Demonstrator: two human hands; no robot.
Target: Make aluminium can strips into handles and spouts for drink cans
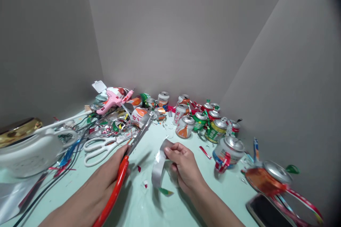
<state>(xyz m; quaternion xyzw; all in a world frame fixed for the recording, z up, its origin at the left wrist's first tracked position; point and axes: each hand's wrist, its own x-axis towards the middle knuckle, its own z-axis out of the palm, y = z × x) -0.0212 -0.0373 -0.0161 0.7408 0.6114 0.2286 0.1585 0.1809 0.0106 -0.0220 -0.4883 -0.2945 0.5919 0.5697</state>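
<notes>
My left hand (106, 181) is closed around a pair of red-handled scissors (120, 175), whose long metal blades point up and away over the table. Pinched between the thumb and fingers of my right hand (186, 165) is a curled silver strip (158, 166), which looks like cut can metal. The strip hangs right of the scissors, apart from the blades. Below it lies a small green and yellow scrap (165, 192). White-handled scissors (102, 148) rest on the table beyond my left forearm.
Several cut-down drink cans (185, 126) stand at the back and right. A pink glue gun (113, 102) lies on metal scraps at back left. A white pot-like vessel (34, 152) with cords beside it is at left. A phone (269, 212) lies near right.
</notes>
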